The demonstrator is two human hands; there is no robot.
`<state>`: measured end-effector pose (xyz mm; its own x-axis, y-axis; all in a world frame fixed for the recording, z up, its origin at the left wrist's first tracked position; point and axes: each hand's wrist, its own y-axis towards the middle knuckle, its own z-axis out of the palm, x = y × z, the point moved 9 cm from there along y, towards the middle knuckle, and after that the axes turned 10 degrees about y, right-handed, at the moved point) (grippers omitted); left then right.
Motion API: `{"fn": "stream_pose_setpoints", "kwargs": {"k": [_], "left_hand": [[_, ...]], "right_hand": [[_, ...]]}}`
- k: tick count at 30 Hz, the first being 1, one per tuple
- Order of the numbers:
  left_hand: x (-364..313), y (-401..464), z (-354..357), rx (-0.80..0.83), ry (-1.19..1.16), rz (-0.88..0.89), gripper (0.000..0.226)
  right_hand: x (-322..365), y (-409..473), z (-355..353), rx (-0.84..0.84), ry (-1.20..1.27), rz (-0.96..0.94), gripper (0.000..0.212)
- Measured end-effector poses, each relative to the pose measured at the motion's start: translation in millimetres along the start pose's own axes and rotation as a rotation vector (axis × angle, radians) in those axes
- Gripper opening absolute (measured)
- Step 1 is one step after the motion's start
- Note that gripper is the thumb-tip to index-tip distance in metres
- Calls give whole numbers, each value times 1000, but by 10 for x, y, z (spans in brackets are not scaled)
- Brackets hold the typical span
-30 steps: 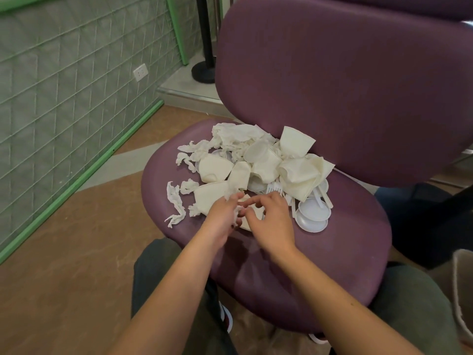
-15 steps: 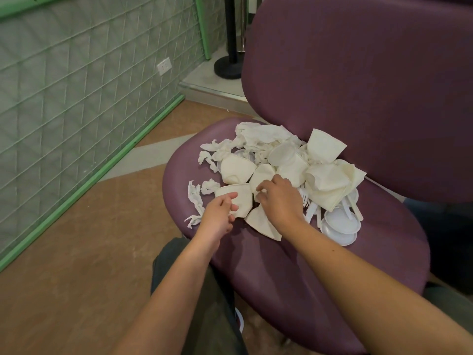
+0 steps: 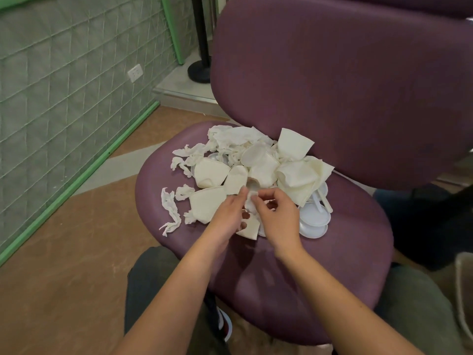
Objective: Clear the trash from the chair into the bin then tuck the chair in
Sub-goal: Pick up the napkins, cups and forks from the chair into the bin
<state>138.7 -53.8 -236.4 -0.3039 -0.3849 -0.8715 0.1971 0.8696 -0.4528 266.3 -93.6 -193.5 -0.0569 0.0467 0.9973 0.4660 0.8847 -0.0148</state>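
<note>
A purple padded chair (image 3: 320,265) fills the view, its seat heaped with white trash: crushed paper cups (image 3: 294,147), torn tissue strips (image 3: 170,208) and round plastic lids (image 3: 313,219) with plastic cutlery. Both hands meet at the near edge of the heap. My left hand (image 3: 227,216) grips a flattened paper cup (image 3: 206,203), fingers curled over its edge. My right hand (image 3: 279,213) pinches a small white scrap (image 3: 249,201) between thumb and fingertips, right beside the left hand. A pale bin rim (image 3: 463,298) shows at the right edge.
A green quilted wall (image 3: 64,98) with a socket runs along the left, over brown floor (image 3: 64,278). A black post base (image 3: 199,70) stands on a raised step behind the chair. My knees and a shoe sit under the seat's front edge. Dark objects lie right of the chair.
My right hand drew back from the middle of the pile towards the front and now pinches a scrap next to the left hand. The left hand stays on the flattened cup.
</note>
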Motion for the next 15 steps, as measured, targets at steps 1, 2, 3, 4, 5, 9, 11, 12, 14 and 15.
{"fn": "stream_pose_setpoints", "kwargs": {"k": [1,2,3,4,5,9,11,12,14,15], "left_hand": [[10,12,51,-1,-55,-14,37],[3,5,124,6,-115,-36,35],[0,4,174,7,-171,-55,32],[3,4,210,15,-233,-73,29],[-21,-9,296,52,-281,-78,26],[-76,-118,727,262,-468,-175,23],[-86,-196,955,366,-576,-274,29],[-126,-242,1077,417,-609,-301,32],[-198,-295,1261,497,-632,-305,38],[-236,-324,1377,530,-615,-296,39]], "right_hand": [[-31,-36,-51,-2,-43,-21,9],[-64,-72,-117,2,-90,-40,8],[-93,-106,-158,18,-132,-64,7],[-117,-141,-177,39,-168,-90,8],[-135,-175,-231,52,-190,-118,10],[-85,-321,-450,72,-246,-234,33],[-65,-339,-578,40,-272,-244,38],[-47,-338,-687,10,-273,-244,36],[-9,-316,-873,-41,-306,-266,26],[16,-310,-993,-55,-332,-273,22]]}}
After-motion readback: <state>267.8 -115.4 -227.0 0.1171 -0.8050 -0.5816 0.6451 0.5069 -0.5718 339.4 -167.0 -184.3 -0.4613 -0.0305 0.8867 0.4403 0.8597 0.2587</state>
